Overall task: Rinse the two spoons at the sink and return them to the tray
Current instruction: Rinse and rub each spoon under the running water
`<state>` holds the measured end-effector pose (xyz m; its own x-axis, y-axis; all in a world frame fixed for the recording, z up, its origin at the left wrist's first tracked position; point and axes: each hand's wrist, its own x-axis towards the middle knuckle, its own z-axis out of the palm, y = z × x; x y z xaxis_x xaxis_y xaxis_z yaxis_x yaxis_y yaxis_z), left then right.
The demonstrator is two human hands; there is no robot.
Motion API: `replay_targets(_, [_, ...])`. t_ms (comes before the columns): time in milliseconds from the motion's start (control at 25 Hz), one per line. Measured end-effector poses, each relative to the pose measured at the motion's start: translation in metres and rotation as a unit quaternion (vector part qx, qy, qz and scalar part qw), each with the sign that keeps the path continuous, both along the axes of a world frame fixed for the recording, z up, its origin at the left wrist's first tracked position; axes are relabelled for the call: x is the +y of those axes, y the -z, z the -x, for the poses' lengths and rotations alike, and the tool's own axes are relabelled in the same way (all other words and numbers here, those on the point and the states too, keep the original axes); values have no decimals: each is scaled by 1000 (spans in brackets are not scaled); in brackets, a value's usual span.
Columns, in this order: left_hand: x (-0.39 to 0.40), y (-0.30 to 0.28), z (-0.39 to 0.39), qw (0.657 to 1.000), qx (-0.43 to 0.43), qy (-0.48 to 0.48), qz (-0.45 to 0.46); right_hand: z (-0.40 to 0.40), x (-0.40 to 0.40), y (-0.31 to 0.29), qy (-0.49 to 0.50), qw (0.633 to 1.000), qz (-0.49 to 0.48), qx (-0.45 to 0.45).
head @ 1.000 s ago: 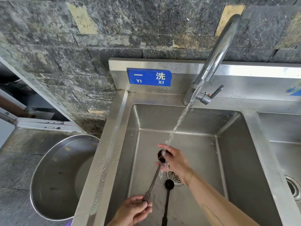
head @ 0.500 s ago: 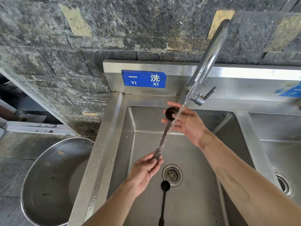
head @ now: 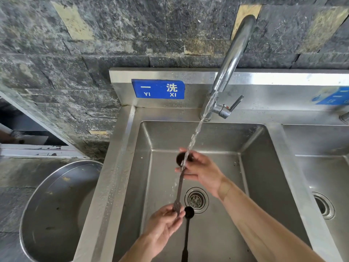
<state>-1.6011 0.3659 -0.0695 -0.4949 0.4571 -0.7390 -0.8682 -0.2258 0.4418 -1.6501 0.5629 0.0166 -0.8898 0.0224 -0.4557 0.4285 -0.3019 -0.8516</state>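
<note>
A long dark spoon (head: 179, 188) is held over the steel sink (head: 253, 167), its round bowl up under the running water. My left hand (head: 166, 224) grips the end of its handle. My right hand (head: 202, 171) is closed around the neck and bowl, fingers on the metal. A second dark spoon (head: 187, 235) lies flat on the sink floor, its bowl beside the drain (head: 196, 199). The tap (head: 232, 59) pours a stream onto the held spoon. No tray is in view.
A large steel basin (head: 56, 210) stands on the ledge left of the sink. A second sink compartment (head: 324, 178) lies to the right. A dark stone wall and a blue sign (head: 158, 89) are behind.
The held spoon rose toward the spout half a second ago and has since come back down lower into the sink, still under the stream. The other spoon has not moved.
</note>
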Motion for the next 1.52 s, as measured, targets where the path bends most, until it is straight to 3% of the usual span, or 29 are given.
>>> replay_targets(160, [-25,27,-20,993,-37,46,101,-21,-20,39,-36,997,42,-48])
replay_targets(320, [-31,36,-28,961,42,161,222,-45,-36,65,-61,994,12,-89])
replay_targets(440, [-20,33,-27,940,81,246,223,-68,-37,81,-105,984,-30,-142])
replay_targets(520, [-7,32,-28,946,32,257,197,-82,-33,88,-113,977,-40,-175])
replay_targets(600, [9,35,-33,936,-13,280,212,-91,-24,96,-85,972,-60,-210])
replay_targets(680, [23,45,-37,909,11,328,257,-99,-12,108,-42,960,-119,-248])
replay_targets(760, [32,59,-40,887,61,349,296,-107,2,124,-51,919,-276,-277])
replay_targets(840, [35,74,-40,851,122,376,344,-118,14,136,-116,835,-449,-295])
replay_targets(880, [34,81,-40,823,151,405,368,-124,20,143,-125,811,-484,-303])
replay_targets(1000, [29,98,-40,752,189,471,421,-134,35,168,-98,836,-417,-343])
replay_targets(1080, [33,111,-39,729,203,484,440,-138,40,186,-95,853,-367,-358])
replay_targets(1280, [56,140,-42,747,226,430,455,-149,40,225,-111,865,-334,-357])
replay_targets(1520, [69,161,-49,721,208,396,529,-160,37,258,-82,886,-289,-352])
